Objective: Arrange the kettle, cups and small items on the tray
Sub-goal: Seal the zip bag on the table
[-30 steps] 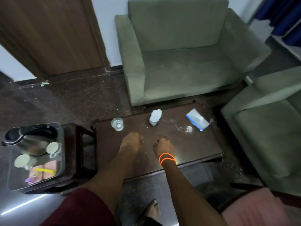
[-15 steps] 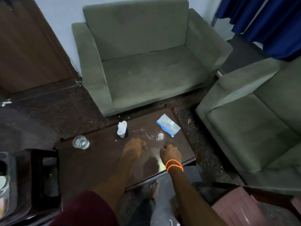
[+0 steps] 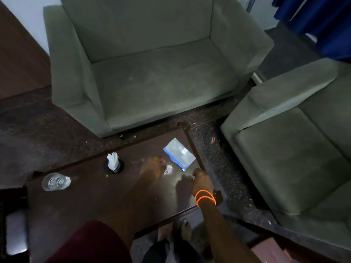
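Setting: dim room, dark speckled floor (image 3: 218, 158), a green sofa (image 3: 152, 73) straight ahead and a second green sofa (image 3: 294, 149) to the right, blue curtain (image 3: 322, 21) in the upper right corner. A dark, glossy low table (image 3: 85, 196) fills the lower middle of the head view.

On the table: a clear drinking glass (image 3: 55, 182) near the left end, lying on its side; a small dark holder stuffed with white tissue (image 3: 114, 164), standing near the far edge; a flat grey pouch with a blue strip (image 3: 179, 154) near the right end, lying flat. A small clear object (image 3: 168, 169) sits between the two hands, just in front of the pouch (too blurred and shiny to identify).

Left hand (image 3: 152, 168): reaching over the table, fingertips next to the small clear object; blurred, so I cannot tell whether the fingers are closed on it or merely close.

Right hand (image 3: 202, 180): near the table's right edge, fingers curled under, nothing visibly held; two bright orange bands (image 3: 205, 197) on the wrist.

The kettle, cups and tray are out of this view. A dark red sleeve (image 3: 91, 242) shows at the bottom, and bare feet (image 3: 174, 232) below the near table edge.
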